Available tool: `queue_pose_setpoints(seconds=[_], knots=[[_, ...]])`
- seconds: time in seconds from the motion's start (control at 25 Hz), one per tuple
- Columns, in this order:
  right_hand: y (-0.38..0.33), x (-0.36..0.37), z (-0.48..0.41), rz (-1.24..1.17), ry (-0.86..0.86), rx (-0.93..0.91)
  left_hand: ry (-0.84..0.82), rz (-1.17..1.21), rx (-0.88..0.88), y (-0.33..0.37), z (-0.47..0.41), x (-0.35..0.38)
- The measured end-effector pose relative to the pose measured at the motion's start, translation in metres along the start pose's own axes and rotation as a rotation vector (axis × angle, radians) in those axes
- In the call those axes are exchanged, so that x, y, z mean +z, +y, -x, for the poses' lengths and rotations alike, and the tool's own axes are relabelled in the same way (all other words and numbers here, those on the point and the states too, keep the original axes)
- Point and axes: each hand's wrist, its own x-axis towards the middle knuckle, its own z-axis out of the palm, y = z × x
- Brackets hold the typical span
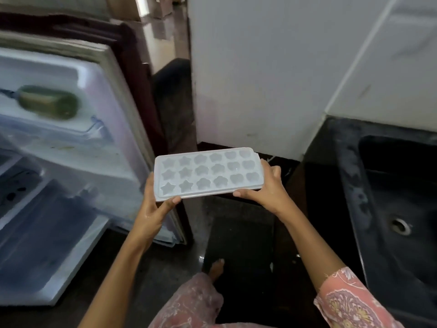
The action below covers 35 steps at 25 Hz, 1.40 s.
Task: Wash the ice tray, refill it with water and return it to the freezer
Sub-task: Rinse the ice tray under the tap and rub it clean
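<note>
- ice tray (208, 172): pale, translucent, rectangular; three rows of moulded cells, star shapes toward the left end, rounder shapes toward the right. held level in the air between both hands, above a dark floor, just right of the open door and left of the sink. whether the cells hold water cannot be told.
- left hand (153, 209): closed around the tray's left short end, thumb on the near rim, fingers underneath and out of sight.
- right hand (267, 188): closed around the tray's right short end, thumb along the near edge, fingers wrapped round the far corner.
- freezer door (78, 143): swung open at left, white inner lining with moulded shelves; blurred.
- green bottle (47, 101): lying on its side in an upper door shelf; blurred.
- sink (402, 197): dark basin at right, metal drain (400, 226) in its floor; well apart from the tray.
- white wall (260, 67): behind the tray, with a pale tiled panel to its right.
- sleeve (352, 301): pink patterned fabric on the right arm, at the lower right.
- bare foot (216, 268): on the dark floor (241, 233), below the tray.
</note>
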Motion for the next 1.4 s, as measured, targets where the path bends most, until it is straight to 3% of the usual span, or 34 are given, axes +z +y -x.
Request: queue_pose_setpoints(seconds=[0.56, 1.0, 1.2, 1.4], knots=[[0.074, -0.124, -0.005, 0.007, 0.648, 0.481, -0.802, -0.032, 0.019, 0.021, -0.205, 0.181], [0.109, -0.181, 0.05, -0.101, 1.033, 0.763, -1.345, 0.062, 0.017, 0.033, -0.24, 0.355], [0.134, -0.216, 0.077, -0.126, 1.189, 0.845, -1.501, 0.173, -0.08, 0.041, -0.231, 0.446], [0.162, -0.246, 0.089, -0.119, 1.315, 0.897, -1.509, 0.236, -0.294, 0.055, -0.212, 0.516]])
